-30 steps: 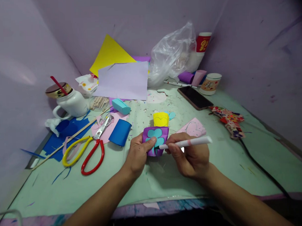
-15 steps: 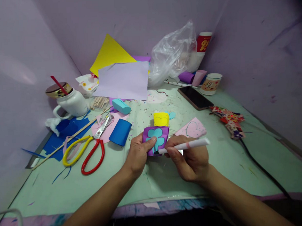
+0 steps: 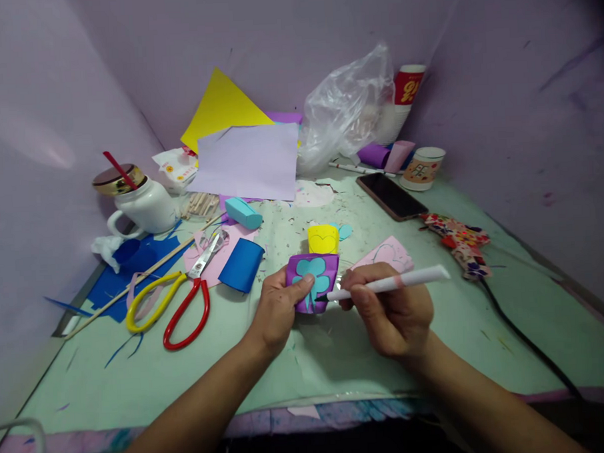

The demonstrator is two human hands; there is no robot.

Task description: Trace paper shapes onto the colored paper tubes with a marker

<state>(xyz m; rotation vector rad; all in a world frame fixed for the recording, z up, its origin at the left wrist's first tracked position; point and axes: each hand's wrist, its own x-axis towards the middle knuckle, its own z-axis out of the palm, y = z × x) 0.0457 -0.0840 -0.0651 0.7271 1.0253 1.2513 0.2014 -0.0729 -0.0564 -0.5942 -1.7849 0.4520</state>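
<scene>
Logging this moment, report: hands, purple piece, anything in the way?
Left hand holding purple piece, thumb covering part of blue shape. Right hand gripping white marker, dark tip near shape, contact unclear. Yellow piece behind purple, not blocking tip.

Craft corner, littered table (image 3: 298, 377), scissors (image 3: 198, 267), yellow paper (image 3: 221, 104), marker (image 3: 414, 276)

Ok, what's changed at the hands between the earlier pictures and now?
The right hand has shifted to the right, drawing the white dark-tipped pen the same way; its back end sits farther right and higher. Nothing was taken hold of or let go. The left hand still pinches the purple squarish piece with the light-blue petalled cutout; the metal scissors with yellow and red handles lie as before.
</scene>
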